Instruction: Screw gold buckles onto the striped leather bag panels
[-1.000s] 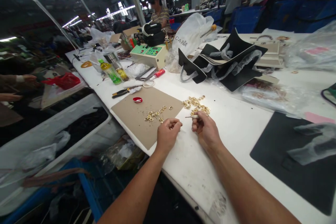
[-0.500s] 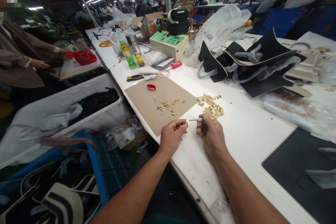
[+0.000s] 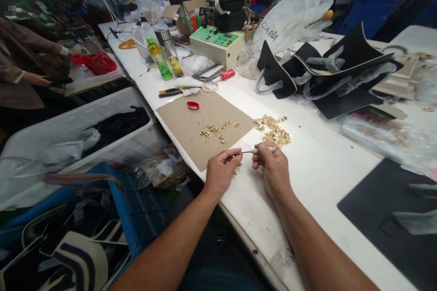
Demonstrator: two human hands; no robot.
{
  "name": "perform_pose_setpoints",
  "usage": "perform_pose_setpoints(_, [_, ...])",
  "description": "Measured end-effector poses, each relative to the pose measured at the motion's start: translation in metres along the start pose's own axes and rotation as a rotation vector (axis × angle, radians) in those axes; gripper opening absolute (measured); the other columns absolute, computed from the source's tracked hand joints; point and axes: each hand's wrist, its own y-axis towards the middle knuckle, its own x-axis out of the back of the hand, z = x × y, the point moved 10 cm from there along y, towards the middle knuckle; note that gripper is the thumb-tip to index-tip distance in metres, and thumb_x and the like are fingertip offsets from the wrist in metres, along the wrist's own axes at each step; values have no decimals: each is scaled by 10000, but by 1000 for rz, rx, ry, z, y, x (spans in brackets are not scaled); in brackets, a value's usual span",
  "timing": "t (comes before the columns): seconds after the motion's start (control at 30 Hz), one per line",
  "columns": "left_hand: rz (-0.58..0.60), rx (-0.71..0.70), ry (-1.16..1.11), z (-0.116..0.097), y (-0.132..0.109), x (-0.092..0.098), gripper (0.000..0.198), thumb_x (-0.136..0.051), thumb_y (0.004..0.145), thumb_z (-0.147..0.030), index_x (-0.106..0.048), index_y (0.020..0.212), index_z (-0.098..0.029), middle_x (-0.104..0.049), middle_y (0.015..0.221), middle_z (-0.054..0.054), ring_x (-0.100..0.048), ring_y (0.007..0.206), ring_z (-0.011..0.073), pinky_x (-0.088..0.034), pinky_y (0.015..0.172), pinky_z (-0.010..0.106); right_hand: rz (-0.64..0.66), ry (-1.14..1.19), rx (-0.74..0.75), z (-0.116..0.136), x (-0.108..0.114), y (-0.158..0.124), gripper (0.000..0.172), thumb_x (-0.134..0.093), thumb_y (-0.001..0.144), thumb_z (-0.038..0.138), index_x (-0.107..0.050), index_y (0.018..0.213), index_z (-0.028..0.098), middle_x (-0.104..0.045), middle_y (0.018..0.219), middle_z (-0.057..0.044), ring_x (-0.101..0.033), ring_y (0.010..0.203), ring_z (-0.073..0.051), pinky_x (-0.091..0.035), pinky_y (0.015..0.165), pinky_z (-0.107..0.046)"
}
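Between the fingertips of my left hand (image 3: 221, 170) is a small gold metal buckle (image 3: 240, 153), mostly hidden by the fingers. My right hand (image 3: 271, 166) is closed round a thin screwdriver (image 3: 254, 150) with a pale handle, its tip at the buckle. Both hands are just above the white table near its front edge. Beyond them, loose gold buckles (image 3: 207, 130) lie on a brown cardboard sheet (image 3: 184, 129), with dark specks around them. A larger pile of gold pieces (image 3: 277, 136) rests on the white surface behind my right hand.
A red ring-shaped band (image 3: 193, 105) and yellow-black pliers (image 3: 170, 92) lie toward the back. Behind stand a bottle (image 3: 160, 60) and a green-topped machine (image 3: 218, 47). Black bag panels (image 3: 341, 68) are at right. Left of the table are a white bin (image 3: 112, 148) and a blue crate (image 3: 126, 209).
The screwdriver tip has moved left and now meets the buckle in my left hand; before, there was a gap. The view has shifted slightly.
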Motion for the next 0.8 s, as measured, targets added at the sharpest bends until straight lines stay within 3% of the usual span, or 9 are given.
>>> perform_pose_setpoints(0.5, [9, -17, -83, 3, 2, -3, 386, -830, 735, -315, -756, 1075, -148, -730, 858, 32, -669, 625, 128, -468, 467, 199, -1, -55, 34, 4, 1, 0, 299, -718, 934, 486, -681, 941, 189, -672, 700, 12, -587, 534, -130, -486, 527, -254])
perform_pose_setpoints(0.8, [-22, -4, -17, 3, -1, 0, 249, -823, 723, -323, -764, 904, -161, -724, 736, 17, -653, 631, 136, -484, 495, 205, 24, -241, 111, 20, -2, -3, 268, -674, 961, 472, -663, 928, 206, -664, 683, 34, -608, 544, -135, -504, 554, -264])
